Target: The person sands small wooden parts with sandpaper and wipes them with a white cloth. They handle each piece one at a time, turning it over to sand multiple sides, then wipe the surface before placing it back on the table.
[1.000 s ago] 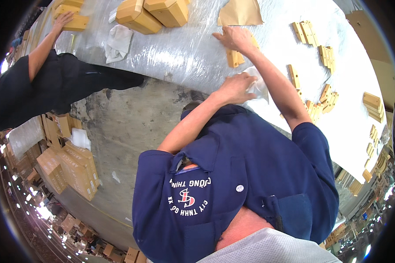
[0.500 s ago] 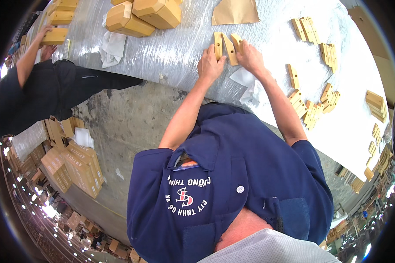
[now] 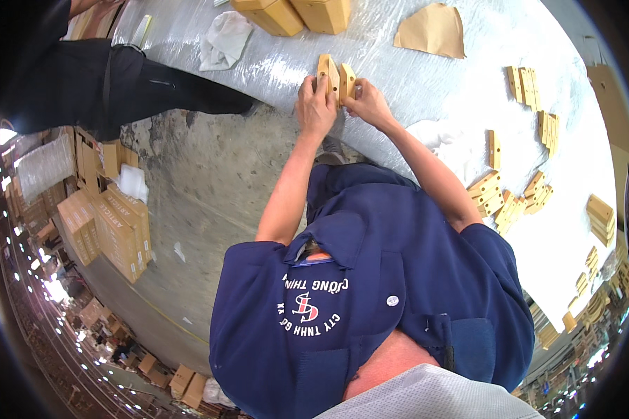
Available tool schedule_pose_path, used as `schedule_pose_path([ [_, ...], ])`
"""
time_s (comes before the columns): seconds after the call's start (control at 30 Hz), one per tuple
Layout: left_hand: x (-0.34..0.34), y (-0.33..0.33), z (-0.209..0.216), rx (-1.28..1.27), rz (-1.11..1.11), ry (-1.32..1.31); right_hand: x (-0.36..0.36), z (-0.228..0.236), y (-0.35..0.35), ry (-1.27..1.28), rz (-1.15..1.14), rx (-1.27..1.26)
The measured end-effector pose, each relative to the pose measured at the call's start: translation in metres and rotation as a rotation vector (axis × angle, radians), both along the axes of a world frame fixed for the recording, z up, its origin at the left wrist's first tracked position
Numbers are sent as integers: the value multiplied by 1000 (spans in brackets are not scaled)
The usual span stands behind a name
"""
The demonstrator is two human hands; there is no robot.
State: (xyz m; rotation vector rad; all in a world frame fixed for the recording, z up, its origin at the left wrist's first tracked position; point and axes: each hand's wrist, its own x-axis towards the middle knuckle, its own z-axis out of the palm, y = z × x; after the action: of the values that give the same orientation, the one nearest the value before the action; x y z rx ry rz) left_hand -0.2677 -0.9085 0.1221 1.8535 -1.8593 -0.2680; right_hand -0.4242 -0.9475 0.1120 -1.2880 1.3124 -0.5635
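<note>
My left hand (image 3: 316,110) is closed round angled wooden blocks (image 3: 324,68) that stand close together at the near edge of the table; two seem to be in it, partly covered by the fingers. With fingers and thumb, my right hand (image 3: 369,106) grips another wooden block (image 3: 347,78), just right of these. Dark screw holes show in the light-brown wood. A narrow gap separates the blocks of the two hands near their tops.
Several more wooden blocks lie in groups (image 3: 523,86) on the right half of the plastic-covered table (image 3: 370,31). Brown paper (image 3: 432,31), a white cloth (image 3: 225,42) and large wooden pieces (image 3: 272,15) lie farther back. At left stands another person (image 3: 56,91); cardboard boxes (image 3: 119,227) are on the floor.
The view has swung, shifting the table's things to the right. My hands have drawn closer together, and the blocks that stood spread apart are now bunched closer. The other person's hands have moved up and left.
</note>
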Motion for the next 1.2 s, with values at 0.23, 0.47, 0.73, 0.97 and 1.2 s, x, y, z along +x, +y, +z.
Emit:
schedule_pose_path([
  [0.23, 42, -7, 8, -80, 117, 25, 46, 8, -22, 20, -45, 114],
  [0.47, 22, 33, 10, -76, 54, -62, 37, 9, -6, 494, 58, -133],
  [0.73, 47, 14, 9, -173, 51, -118, 56, -6, -7, 294, 37, -47],
  [0.97, 51, -4, -10, -16, 61, 87, 43, 13, -22, 247, 463, 46],
  [1.2, 41, -3, -15, 23, 125, -196, -123, 64, 0, 391, -313, -159],
])
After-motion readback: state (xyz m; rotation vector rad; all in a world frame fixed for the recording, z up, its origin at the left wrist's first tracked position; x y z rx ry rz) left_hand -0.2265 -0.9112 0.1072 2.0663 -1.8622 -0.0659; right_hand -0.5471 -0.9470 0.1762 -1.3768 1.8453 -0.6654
